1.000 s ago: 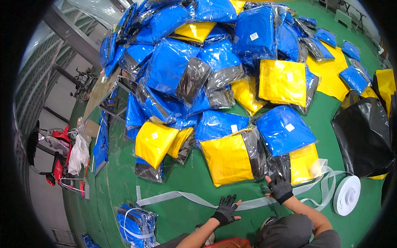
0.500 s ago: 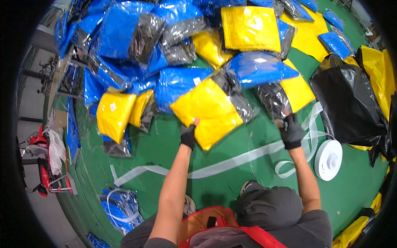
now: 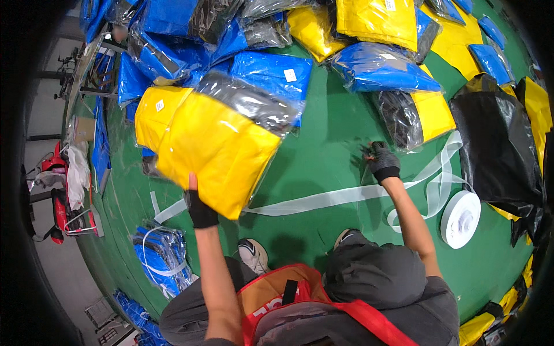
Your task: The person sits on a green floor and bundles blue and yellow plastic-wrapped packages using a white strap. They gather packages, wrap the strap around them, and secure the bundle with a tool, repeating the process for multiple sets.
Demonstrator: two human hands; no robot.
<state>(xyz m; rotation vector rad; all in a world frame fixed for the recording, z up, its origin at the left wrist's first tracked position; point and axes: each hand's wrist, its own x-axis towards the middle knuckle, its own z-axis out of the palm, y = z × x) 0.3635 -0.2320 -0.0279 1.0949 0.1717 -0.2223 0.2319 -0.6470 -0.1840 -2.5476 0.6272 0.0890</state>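
Green floor point(image 3: 323, 155): yellow packet point(image 3: 219, 144) shifted leftward since earlier, pinched in left hand point(image 3: 201, 210); right hand point(image 3: 382, 161) loosely spread.

A strap point(image 3: 323, 202) lies across the floor point(image 3: 334, 138) before the person point(image 3: 378, 282), reaching a roll point(image 3: 460, 219) on the right; sheeting point(image 3: 496, 144) lies behind that roll. A tied bundle point(image 3: 161, 259) sits near the strap's left end. Over there, wrapped packets point(image 3: 265, 66) lie heaped. The packet point(image 3: 213, 144) in the left hand point(image 3: 202, 210) is before the heap's left side, the right hand point(image 3: 382, 161) between strap and heap.
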